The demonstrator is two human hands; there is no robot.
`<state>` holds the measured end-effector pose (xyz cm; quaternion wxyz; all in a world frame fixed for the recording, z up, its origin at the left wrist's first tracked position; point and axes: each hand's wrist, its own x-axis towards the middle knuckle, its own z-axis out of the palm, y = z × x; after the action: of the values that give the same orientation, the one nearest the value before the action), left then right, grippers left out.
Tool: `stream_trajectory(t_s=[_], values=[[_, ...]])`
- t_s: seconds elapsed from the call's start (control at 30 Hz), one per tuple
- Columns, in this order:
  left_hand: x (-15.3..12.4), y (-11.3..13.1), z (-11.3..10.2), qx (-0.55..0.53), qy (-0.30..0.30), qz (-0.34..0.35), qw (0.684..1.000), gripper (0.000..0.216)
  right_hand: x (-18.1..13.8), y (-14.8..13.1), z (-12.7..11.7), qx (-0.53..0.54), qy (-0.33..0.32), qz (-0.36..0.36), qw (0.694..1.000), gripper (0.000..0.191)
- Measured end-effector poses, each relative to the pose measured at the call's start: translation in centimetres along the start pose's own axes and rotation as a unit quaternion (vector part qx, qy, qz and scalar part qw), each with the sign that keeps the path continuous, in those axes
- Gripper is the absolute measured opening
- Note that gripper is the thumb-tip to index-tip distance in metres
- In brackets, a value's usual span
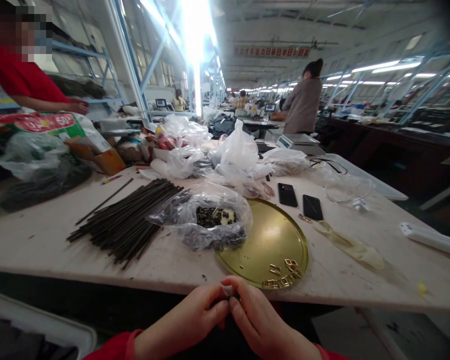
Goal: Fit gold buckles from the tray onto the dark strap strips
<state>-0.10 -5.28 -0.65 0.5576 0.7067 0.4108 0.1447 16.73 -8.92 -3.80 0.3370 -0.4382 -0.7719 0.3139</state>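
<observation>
Hands first: left hand (193,315) and right hand (257,317) meet just below the near edge of the table (41,240), fingertips pinched together on a tiny piece (227,291). It's mostly hidden, so I can't tell what it is. I'd guess it's light, hard and a bit slippery, so a fingertip pinch at its edges seems the only real hold. Beyond sit small brass clips (285,274) on a round gold tray (270,235), then a plastic bag of dark bits (210,220), thin black rods (127,222), and two phones (287,194).
</observation>
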Motion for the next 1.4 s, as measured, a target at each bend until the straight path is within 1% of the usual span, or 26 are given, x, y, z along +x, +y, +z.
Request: stream_trajectory(t_s=[0.07,0.17,0.3,0.4,0.47,0.53,0.57,0.63,0.7,0.77,0.83,0.93,1.0,1.03,1.07,1.1,1.13,1.2,1.23,1.33,1.4], values=[[0.2,-0.5,-0.2,0.008,-0.007,-0.005,1.000,0.020,0.2,-0.2,-0.2,-0.001,-0.025,0.012,1.000,0.028],[0.4,-1.4,-0.8,-0.014,-0.022,-0.009,1.000,0.019,0.4,-0.6,-0.7,-0.008,-0.060,0.022,0.998,0.026],[0.8,-1.8,-1.3,-0.051,-0.022,-0.010,0.998,0.018,0.9,-0.8,-1.2,-0.027,-0.059,0.026,0.998,0.028],[1.4,-1.6,-1.1,-0.064,-0.045,0.002,0.997,0.019,1.4,-0.8,-1.1,-0.036,-0.064,0.016,0.997,0.028],[1.8,-1.6,-0.8,-0.058,-0.048,0.000,0.997,0.021,1.7,-0.6,-0.9,-0.048,-0.067,0.015,0.997,0.027],[2.1,-1.7,-0.7,-0.031,-0.034,-0.012,0.999,0.021,1.9,-0.2,-0.7,-0.070,-0.075,0.013,0.995,0.026],[2.2,-1.8,-0.7,-0.014,-0.029,-0.018,0.999,0.022,1.9,0.1,-0.7,-0.085,-0.082,0.006,0.993,0.026],[2.4,-1.8,-0.9,0.005,-0.039,-0.033,0.999,0.023,1.9,0.7,-0.6,-0.127,-0.089,-0.026,0.988,0.029],[2.5,-1.9,-1.1,0.008,-0.050,-0.066,0.997,0.022,2.1,1.3,-0.6,-0.181,-0.082,-0.068,0.978,0.029],[2.5,-1.8,-1.1,0.008,-0.046,-0.104,0.994,0.017,2.2,1.7,-0.4,-0.227,-0.070,-0.103,0.966,0.025],[2.3,-1.6,-1.0,0.013,-0.029,-0.122,0.992,0.013,2.5,1.9,-0.1,-0.250,-0.055,-0.136,0.957,0.019],[1.6,-1.2,-1.3,0.031,-0.024,-0.111,0.993,0.014,2.7,1.9,0.3,-0.257,-0.033,-0.169,0.951,0.014],[1.4,-1.1,-2.3,0.089,-0.031,-0.093,0.991,0.018,2.9,2.1,0.2,-0.255,-0.031,-0.158,0.953,0.012],[1.5,-1.2,-3.1,0.134,-0.030,-0.080,0.987,0.021,3.1,2.3,0.0,-0.253,-0.033,-0.134,0.958,0.012],[1.7,-1.5,-3.9,0.186,-0.018,-0.064,0.980,0.024,3.3,2.6,-0.3,-0.249,-0.034,-0.100,0.963,0.012],[2.0,-1.9,-4.8,0.243,0.007,-0.044,0.969,0.027,3.7,3.0,-0.6,-0.247,-0.033,-0.061,0.967,0.012],[2.5,-2.6,-5.6,0.297,0.046,-0.023,0.954,0.029,4.1,3.6,-0.9,-0.246,-0.030,-0.018,0.969,0.015],[3.5,-4.4,-6.7,0.394,0.140,0.025,0.908,0.023,5.1,5.0,-1.2,-0.262,-0.023,0.033,0.964,0.020],[3.9,-5.4,-7.0,0.412,0.163,0.029,0.896,0.022,5.6,5.8,-1.2,-0.278,-0.029,0.049,0.959,0.020],[4.4,-8.2,-7.1,0.443,0.208,0.031,0.872,0.020,6.5,8.4,-0.4,-0.339,-0.024,0.064,0.938,0.019],[3.8,-9.4,-7.7,0.452,0.241,0.034,0.858,0.016,6.4,10.3,0.2,-0.363,0.001,0.023,0.932,0.027]])
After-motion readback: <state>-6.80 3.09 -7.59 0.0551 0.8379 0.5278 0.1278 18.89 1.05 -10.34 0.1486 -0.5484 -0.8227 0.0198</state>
